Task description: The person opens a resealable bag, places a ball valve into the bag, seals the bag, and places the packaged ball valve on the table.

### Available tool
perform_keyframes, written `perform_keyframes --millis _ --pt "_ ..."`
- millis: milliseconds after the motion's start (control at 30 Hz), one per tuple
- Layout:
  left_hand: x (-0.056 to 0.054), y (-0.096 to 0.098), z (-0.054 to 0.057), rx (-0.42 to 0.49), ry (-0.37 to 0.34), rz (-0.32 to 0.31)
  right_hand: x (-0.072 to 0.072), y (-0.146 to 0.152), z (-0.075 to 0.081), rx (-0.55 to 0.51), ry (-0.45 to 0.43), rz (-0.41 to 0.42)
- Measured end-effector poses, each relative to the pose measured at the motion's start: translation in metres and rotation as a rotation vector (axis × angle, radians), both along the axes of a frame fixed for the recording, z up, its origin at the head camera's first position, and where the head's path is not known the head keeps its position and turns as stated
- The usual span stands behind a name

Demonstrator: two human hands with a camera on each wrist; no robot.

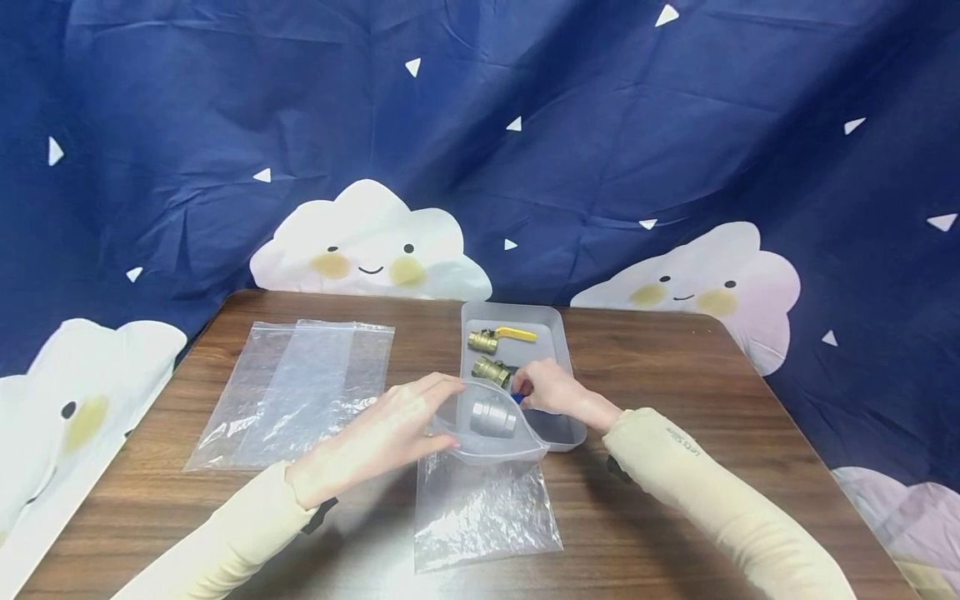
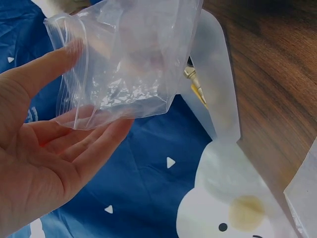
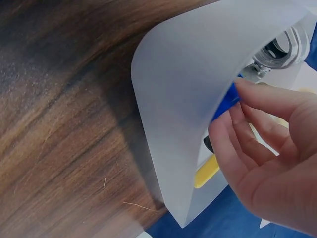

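Note:
My left hand (image 1: 386,425) is at the mouth of a clear zip bag (image 1: 487,508), thumb and fingers spread apart. In the left wrist view its thumb and a finger show through the plastic (image 2: 133,64) near the zip edge, and the mouth gapes. With thumb and fingers, my right hand (image 1: 551,387) pinches the blue handle (image 3: 228,101) of a silver ball valve (image 3: 282,49). The valve's body (image 1: 492,417) shows near the bag's opening; whether it is inside the bag, I cannot tell. Beyond the hands, a brass ball valve with a yellow handle (image 1: 516,334) lies in the tray.
The frosted plastic tray (image 1: 557,346) stands at the table's middle, with a second brass valve (image 1: 491,371) inside, its handle partly hidden by my right hand. Overlapping clear zip bags (image 1: 300,392) lie flat to the left on the wooden table (image 1: 660,517). A blue cloud-patterned cloth (image 1: 562,125) hangs behind.

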State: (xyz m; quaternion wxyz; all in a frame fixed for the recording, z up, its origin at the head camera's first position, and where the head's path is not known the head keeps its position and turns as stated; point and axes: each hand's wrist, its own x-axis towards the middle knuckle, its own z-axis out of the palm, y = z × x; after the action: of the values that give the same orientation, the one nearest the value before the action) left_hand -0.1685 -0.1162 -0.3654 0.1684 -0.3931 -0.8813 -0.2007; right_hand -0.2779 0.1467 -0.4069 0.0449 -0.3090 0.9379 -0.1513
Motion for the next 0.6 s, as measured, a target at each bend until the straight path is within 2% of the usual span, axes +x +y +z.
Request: perform_keyframes --millis 233,400,600 --pt "0.000 0.001 -0.001 0.003 -0.001 0.001 0.004 0.002 -0.001 0.040 0.013 0.019" --pt "0.000 0.000 -0.001 0.002 0.007 0.002 0.006 0.000 0.004 0.067 0.031 0.063" --pt "-0.002 0.001 -0.001 -0.007 0.010 0.003 0.009 -0.001 0.012 0.095 0.004 0.072"
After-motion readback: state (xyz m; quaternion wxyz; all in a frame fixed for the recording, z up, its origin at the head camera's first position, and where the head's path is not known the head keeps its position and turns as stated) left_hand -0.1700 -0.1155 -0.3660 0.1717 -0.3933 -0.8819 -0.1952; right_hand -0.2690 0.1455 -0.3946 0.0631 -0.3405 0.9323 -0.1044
